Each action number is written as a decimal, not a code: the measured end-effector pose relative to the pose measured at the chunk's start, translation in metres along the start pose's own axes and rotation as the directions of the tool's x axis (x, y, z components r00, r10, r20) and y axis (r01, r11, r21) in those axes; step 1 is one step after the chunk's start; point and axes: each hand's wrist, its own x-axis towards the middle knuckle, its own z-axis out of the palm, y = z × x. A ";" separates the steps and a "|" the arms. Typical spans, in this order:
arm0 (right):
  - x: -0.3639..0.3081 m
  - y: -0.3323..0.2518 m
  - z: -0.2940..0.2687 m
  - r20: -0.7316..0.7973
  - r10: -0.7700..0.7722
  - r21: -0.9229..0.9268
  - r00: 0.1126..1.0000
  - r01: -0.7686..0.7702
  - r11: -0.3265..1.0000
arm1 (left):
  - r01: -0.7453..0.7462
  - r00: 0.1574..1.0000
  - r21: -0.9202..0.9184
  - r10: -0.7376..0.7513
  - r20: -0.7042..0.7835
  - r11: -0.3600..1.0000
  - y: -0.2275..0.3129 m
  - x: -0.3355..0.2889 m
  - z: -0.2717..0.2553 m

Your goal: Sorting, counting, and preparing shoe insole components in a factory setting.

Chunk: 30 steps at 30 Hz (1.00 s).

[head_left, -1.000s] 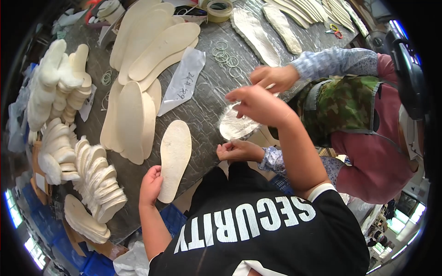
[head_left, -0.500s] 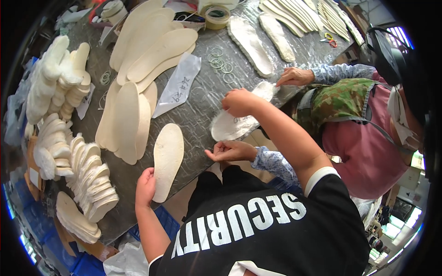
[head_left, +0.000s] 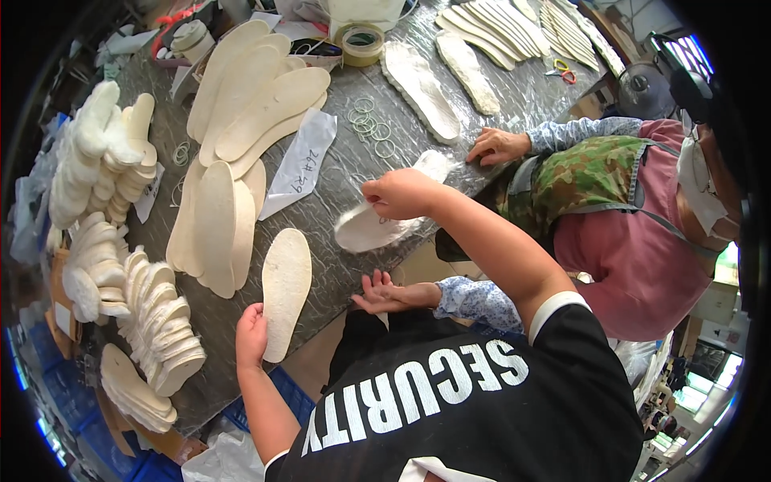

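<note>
Left hand (head_left: 252, 335) pinches flat, waisted cream insole (head_left: 287, 289); right hand (head_left: 404, 195) over fuzzy-edged white insole (head_left: 365, 233), grip unclear.

**One plain insole (head_left: 287, 285), one fluffy insole (head_left: 360, 231)**

We see the plain insole left of centre in the lower half of the frame, cream, flat and smooth-edged, its broad end up, leaning slightly right, held at its lower left side. At mid-frame we see the fluffy insole, white with a fuzzy rim and a dark mark, slanting up to the right, its middle partly hidden from us.
</note>
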 end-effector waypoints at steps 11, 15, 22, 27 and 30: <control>-0.009 -0.056 0.017 0.114 0.250 0.987 0.962 -0.137 0.080 | 0.015 1.000 0.025 -0.014 -0.026 1.000 -0.006 -0.002 -0.005; -0.020 -0.066 0.048 0.095 0.407 0.817 0.908 0.162 -0.553 | 0.044 0.999 -0.052 -0.045 -0.020 0.998 -0.009 -0.012 -0.009; -0.033 -0.047 0.114 0.275 0.615 0.764 0.739 0.220 -0.607 | 0.107 0.994 -0.103 -0.110 -0.027 0.989 -0.019 -0.031 -0.023; -0.052 -0.046 0.114 0.261 0.611 0.881 0.747 0.074 -0.467 | 0.085 0.996 -0.198 -0.091 -0.018 0.976 -0.011 -0.043 -0.029; -0.060 -0.044 0.118 0.237 0.632 0.897 0.738 0.083 -0.433 | 0.056 0.998 -0.274 -0.057 0.006 0.960 0.000 -0.051 -0.033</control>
